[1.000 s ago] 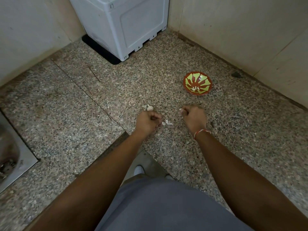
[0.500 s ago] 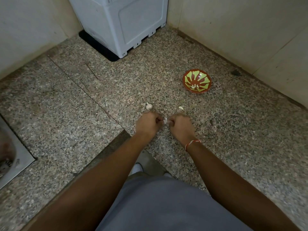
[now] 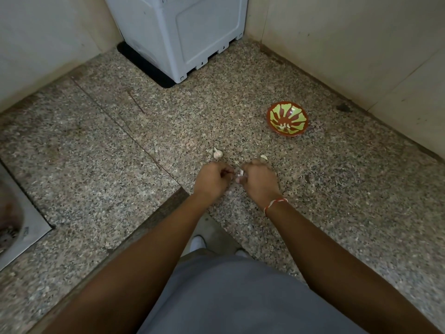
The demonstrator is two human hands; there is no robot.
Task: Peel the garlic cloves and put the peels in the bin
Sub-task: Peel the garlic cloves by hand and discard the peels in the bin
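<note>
Bowl (image 3: 287, 118) sat on counter (image 3: 120, 177) at 2 o'clock from both hands; cloves (image 3: 284, 127) inside it. Garlic piece (image 3: 217, 154) just beyond left hand (image 3: 212, 180), another (image 3: 263, 157) beyond right hand (image 3: 258, 182). Appliance (image 3: 183, 32) at 12, sink (image 3: 16, 213) at 9.

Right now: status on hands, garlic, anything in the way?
Left hand and right hand together, fingers curled on one garlic clove. Two loose cloves beyond, one left, one right. Patterned bowl well clear. No bin seen.
</note>
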